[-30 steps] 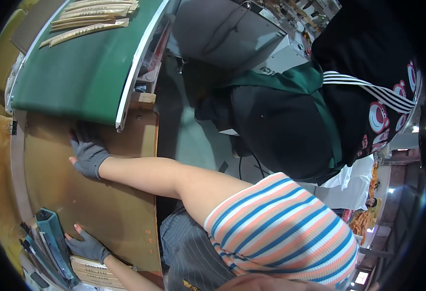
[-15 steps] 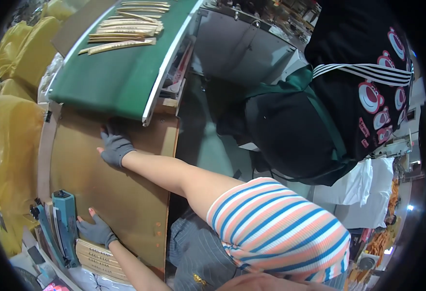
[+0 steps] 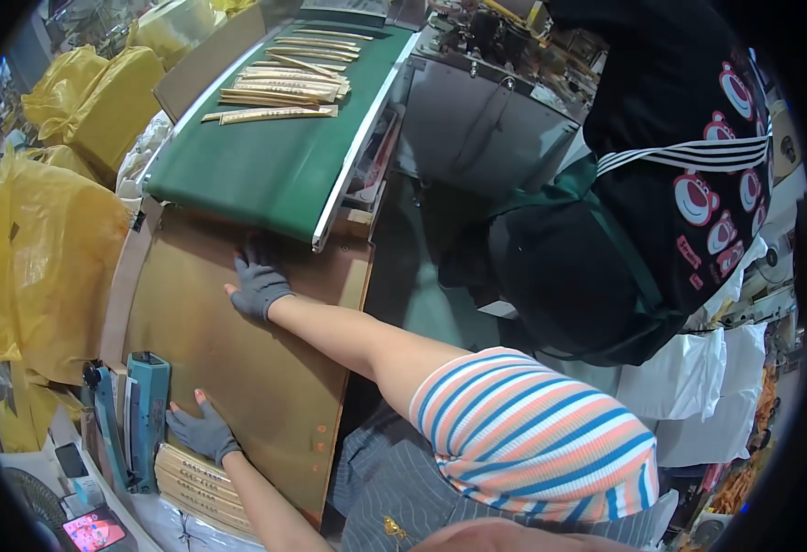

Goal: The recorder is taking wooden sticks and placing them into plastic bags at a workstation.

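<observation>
On the brown board (image 3: 228,354), near the end of the green belt (image 3: 247,184), the right hand (image 3: 261,283) lies palm down, fingers spread. Well apart from it, the left hand (image 3: 203,432), also splayed, rests between a teal tool (image 3: 150,396) and a stack of slim paper packets (image 3: 199,488). Loose packets (image 3: 284,87) lie across the belt, contents hidden. Bulging yellow bags (image 3: 45,267) stand at left, their filling unclear.

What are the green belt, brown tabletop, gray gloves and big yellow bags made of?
The green belt looks like smooth rubber or plastic, given its even sheen. The brown tabletop may be coated board: flat, faintly glossy. The gray gloves seem stretchy fabric, matte and close-fitting. The yellow bags look like plastic film: shiny, crinkled.
</observation>
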A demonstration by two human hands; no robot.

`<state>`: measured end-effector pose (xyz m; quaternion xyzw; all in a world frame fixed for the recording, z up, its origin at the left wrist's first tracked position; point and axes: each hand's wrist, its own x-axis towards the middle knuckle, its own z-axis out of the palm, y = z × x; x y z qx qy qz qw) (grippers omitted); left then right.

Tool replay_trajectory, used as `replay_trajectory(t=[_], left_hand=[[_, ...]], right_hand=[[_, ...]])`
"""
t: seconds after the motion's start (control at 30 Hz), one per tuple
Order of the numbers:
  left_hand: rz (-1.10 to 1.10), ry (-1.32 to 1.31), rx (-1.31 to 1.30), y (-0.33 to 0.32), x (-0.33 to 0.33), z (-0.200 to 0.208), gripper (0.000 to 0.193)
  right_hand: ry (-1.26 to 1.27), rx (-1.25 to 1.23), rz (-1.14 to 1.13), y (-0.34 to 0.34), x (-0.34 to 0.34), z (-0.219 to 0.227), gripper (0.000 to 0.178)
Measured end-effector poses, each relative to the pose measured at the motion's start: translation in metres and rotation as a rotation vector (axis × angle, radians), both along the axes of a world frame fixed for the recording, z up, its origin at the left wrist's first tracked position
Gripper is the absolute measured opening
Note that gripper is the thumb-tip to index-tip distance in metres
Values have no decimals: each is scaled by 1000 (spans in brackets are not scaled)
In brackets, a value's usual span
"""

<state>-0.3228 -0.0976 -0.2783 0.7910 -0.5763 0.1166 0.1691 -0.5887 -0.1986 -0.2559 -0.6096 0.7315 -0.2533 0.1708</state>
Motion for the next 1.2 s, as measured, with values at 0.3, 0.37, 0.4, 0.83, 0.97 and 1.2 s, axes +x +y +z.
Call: replay_trajectory(t=[0.3,0.37,0.4,0.83,0.97,1.2], left_hand=[[0,32,10,1,-1,3,66],[14,39,35,1,-4,5,67],[14,39,36,1,-4,6,67],[34,38,61,1,-6,8,68],[28,18,52,2,-2,4,69],[12,15,30,2,-2,5,68]], right_hand=[[-2,28,16,0,-1,1,75],[-13,19,16,-1,-2,-1,75],[0,18,15,0,-1,0,75],[27,14,9,-2,-1,-2,75],[-2,34,22,-1,-1,1,75],[5,40,15,-1,-1,3,75]])
